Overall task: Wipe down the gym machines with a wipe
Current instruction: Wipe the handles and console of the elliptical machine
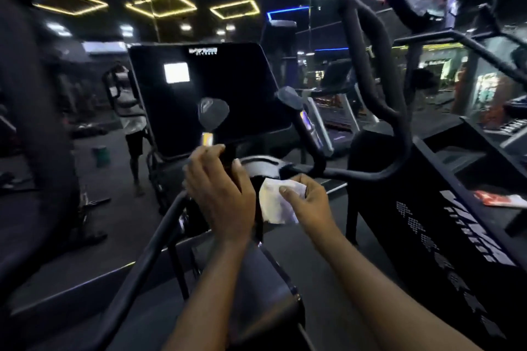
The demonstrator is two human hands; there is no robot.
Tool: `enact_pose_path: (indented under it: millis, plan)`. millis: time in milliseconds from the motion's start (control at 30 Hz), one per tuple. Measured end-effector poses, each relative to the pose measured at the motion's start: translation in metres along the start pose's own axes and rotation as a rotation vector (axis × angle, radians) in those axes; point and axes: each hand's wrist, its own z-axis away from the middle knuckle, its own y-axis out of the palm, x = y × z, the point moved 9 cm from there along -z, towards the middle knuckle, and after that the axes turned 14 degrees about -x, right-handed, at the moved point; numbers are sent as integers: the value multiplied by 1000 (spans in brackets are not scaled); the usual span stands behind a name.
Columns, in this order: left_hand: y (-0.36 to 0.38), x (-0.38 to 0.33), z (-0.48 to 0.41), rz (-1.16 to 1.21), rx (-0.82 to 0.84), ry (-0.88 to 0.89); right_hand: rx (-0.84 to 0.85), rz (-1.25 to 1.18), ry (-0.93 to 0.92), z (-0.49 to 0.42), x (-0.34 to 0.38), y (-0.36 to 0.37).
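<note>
Pinching the wipe (275,205) between thumb and curled fingers, the right hand (309,204) holds it low in the middle of the view, just under the hub (263,165) of the machine; whether the wipe is pressed on the dark metal there or hangs just off it cannot be told. At nine o'clock from the wipe, close beside it, the left hand (219,191) has its fingers wrapped round the stem (207,138) of the left grip, which looks like a steadying hold. At eleven o'clock the console (205,88) stands dark except for a small lit square, and at one o'clock the right grip (291,97) rises on its own stem. Farther out, the bar (370,71) curves up at one to two o'clock, the rail (148,251) runs down toward seven o'clock, and a second machine (456,222) with white lettering fills three to four o'clock, with a red packet (499,199) lying on its ledge. A treadmill (336,114) stands well beyond at one o'clock. As for progress, the job seems to be mid-machine: the wipe is working around the hub, and it shows faint yellowish patches that may be grime or only the lighting. No surface looks visibly wet or streaked, so what is already wiped cannot be judged. The console, both grips, the bar, the rail and the neighbouring machines probably remain to be done.
</note>
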Motion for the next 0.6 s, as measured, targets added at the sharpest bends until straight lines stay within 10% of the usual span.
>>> enact_pose_path:
  millis: [600]
  plan:
    - [105, 18, -76, -395, 521, -16, -170, 120, 107, -143, 115, 10]
